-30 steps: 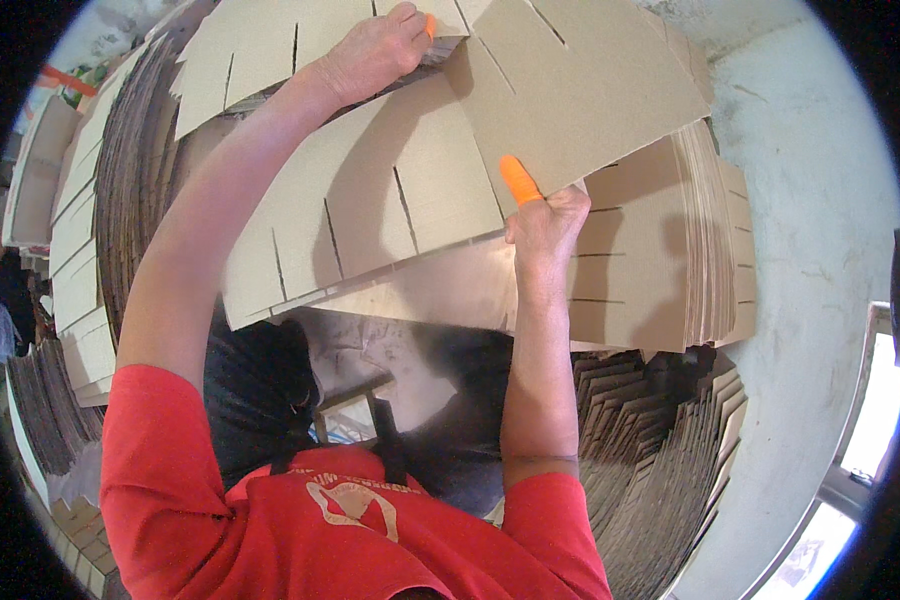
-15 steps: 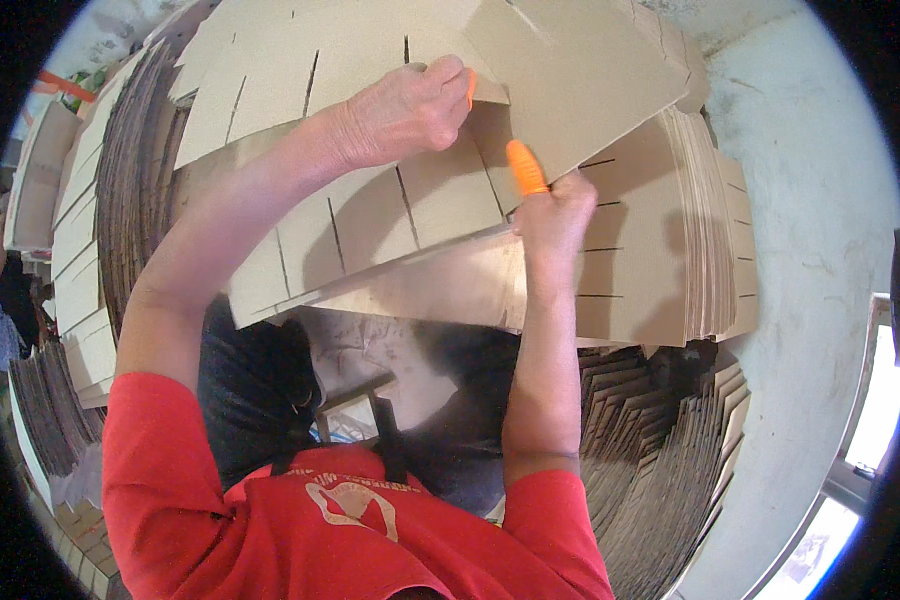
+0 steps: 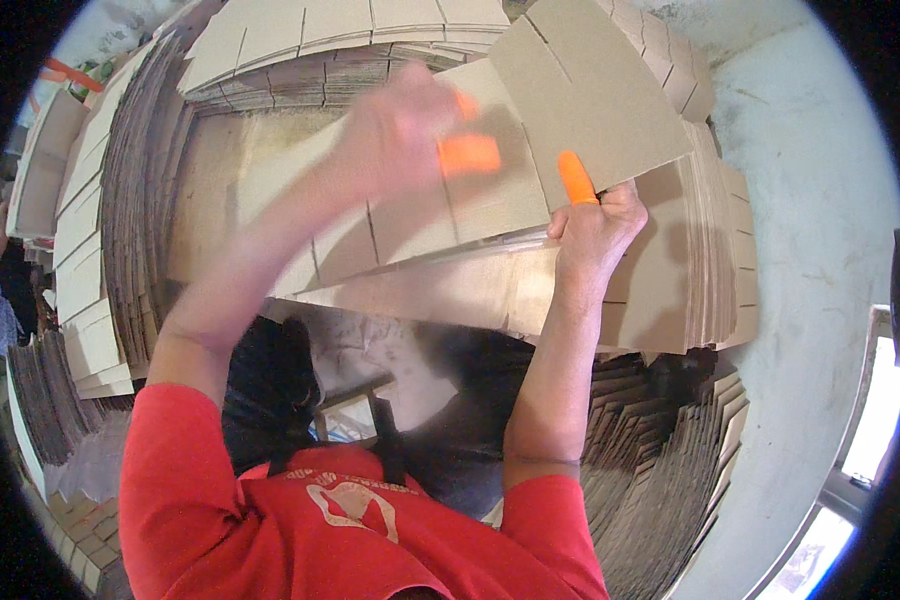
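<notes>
My right hand [image 3: 602,225] is closed on the near corner of a tan slotted cardboard sheet [image 3: 605,100], its thumb in an orange finger cot lying on top. Beneath and left of it, a slotted cardboard piece [image 3: 410,220] lies slanted over the pale board [image 3: 440,290]. Blurred by motion, my left hand [image 3: 405,125] hovers over that piece, with orange cots on two of its digits. Whether its fingers grip anything is not clear.
Stacked slotted cardboard [image 3: 370,35] stands at the far side. More stacks rise at the left [image 3: 135,180] and right [image 3: 705,240]. Piled cardboard [image 3: 660,470] sits low at the right, near a pale wall [image 3: 810,200]. A stool-like frame [image 3: 355,410] is below.
My left hand has come off the far cardboard's edge and moved nearer. My right hand has shifted right with its sheet. The far stack and the board's left part are now uncovered.
</notes>
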A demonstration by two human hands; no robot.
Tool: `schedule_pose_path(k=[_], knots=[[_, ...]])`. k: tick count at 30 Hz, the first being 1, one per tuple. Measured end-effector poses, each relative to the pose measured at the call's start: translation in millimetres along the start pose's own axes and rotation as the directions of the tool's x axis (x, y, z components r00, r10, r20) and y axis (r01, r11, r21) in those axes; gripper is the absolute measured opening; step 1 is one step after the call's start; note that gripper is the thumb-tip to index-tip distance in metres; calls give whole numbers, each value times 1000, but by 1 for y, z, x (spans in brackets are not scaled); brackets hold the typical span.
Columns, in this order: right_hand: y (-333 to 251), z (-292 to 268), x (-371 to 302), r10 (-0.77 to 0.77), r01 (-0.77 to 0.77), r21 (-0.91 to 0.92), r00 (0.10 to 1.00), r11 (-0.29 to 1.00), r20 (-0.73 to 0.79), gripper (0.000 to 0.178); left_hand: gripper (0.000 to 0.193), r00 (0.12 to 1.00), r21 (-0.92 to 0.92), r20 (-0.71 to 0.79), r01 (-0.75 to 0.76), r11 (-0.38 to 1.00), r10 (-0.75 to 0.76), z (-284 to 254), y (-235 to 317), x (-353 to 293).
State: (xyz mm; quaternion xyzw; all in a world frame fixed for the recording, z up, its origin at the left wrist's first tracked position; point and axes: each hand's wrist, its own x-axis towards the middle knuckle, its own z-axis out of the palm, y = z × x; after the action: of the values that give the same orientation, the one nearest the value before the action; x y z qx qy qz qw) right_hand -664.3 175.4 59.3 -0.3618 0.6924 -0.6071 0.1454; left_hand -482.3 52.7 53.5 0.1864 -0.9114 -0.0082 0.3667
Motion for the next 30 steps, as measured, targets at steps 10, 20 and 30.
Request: schedule_pose_path(k=[10,20,30], knots=[[8,3,1,-41,41,18,999,999,-17,36,54,725,607,318,340,719,-611,28,-158,12],[13,4,2,-101,101,-98,995,990,2,41,31,948,524,170,143,840,-267,47,-173,2],[3,10,-4,-203,202,-24,979,979,-29,13,44,1000,620,23,-20,785,8,31,-130,42]])
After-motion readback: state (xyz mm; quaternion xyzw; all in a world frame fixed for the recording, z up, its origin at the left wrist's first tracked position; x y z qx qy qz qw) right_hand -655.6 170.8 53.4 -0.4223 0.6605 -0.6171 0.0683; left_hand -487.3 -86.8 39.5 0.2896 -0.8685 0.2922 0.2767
